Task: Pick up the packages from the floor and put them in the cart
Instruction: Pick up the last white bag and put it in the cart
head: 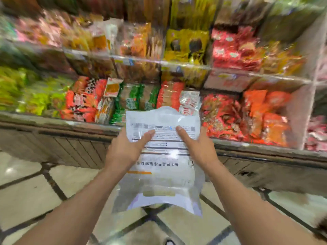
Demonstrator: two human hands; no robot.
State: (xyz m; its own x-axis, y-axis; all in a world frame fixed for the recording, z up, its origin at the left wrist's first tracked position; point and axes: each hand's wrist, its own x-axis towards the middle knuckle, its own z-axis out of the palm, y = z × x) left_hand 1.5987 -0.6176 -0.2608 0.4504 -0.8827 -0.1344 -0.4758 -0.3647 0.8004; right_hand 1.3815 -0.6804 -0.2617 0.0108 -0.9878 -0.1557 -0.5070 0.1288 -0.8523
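A white and clear plastic package (162,175) with printed text and an orange stripe is held up in front of me, above the tiled floor. My left hand (126,150) grips its left edge, thumb lying across the printed face. On the package's right edge my right hand (196,147) holds the same way, its thumb on top. No cart is in view. The picture is blurred by motion.
Store shelves (159,62) packed with colourful snack bags fill the view ahead, with a low wooden base panel (70,147) under the bottom shelf. Pale floor tiles with dark joints (31,191) lie below my arms.
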